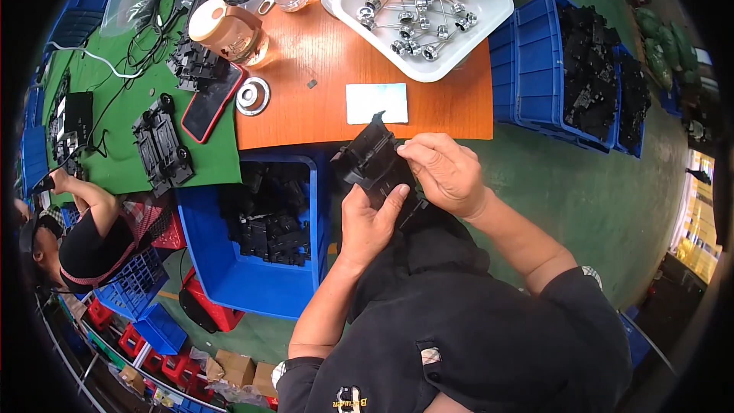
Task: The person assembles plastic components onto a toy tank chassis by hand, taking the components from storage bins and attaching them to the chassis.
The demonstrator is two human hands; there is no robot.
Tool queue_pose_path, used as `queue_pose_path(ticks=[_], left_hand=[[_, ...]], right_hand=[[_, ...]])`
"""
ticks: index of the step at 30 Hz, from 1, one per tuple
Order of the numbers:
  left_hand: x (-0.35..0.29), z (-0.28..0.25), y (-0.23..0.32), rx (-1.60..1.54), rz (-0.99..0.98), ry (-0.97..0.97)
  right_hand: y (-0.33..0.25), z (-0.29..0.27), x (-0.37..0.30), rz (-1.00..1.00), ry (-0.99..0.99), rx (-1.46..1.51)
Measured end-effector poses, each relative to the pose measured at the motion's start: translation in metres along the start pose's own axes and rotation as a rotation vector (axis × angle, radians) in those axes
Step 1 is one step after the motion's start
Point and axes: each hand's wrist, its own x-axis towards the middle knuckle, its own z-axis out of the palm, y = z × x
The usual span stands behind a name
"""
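My left hand (370, 223) grips a black plastic car chassis (372, 154) from below, thumb across its near end. The chassis is tilted above my lap, just off the table's front edge. At its right side my right hand (449, 174) is closed in a pinch, fingertips against the edge of the part. Whatever sits between those fingertips is too small or hidden to make out. Beyond the chassis a pale blue-white card (377, 103) lies on the orange tabletop (321, 118). A white tray (495, 11) farther back holds several thin axles with shiny silver wheels (422, 0).
Blue crates (527, 69) with black parts stand to the right; another blue crate (252, 283) sits below the table's left. A phone (210, 107), lidded cup (229, 30), metal disc (252, 96) and another chassis (162, 145) lie leftward. A co-worker (95, 237) sits far left.
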Motion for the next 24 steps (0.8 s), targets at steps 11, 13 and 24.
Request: queue_pose_path(ticks=[11, 13, 24], left_hand=[[-0.002, -0.002, -0.002, 0.185, 0.106, 0.006], [-0.003, -0.002, 0.000, 0.198, 0.115, 0.007], [-0.003, -0.002, -0.002, 0.384, 0.251, 0.069]], right_hand=[[0.000, 0.001, -0.001, -0.008, -0.021, -0.015], [0.001, 0.002, -0.001, -0.015, -0.022, -0.019], [0.003, 0.013, -0.004, -0.040, 0.006, -0.059]])
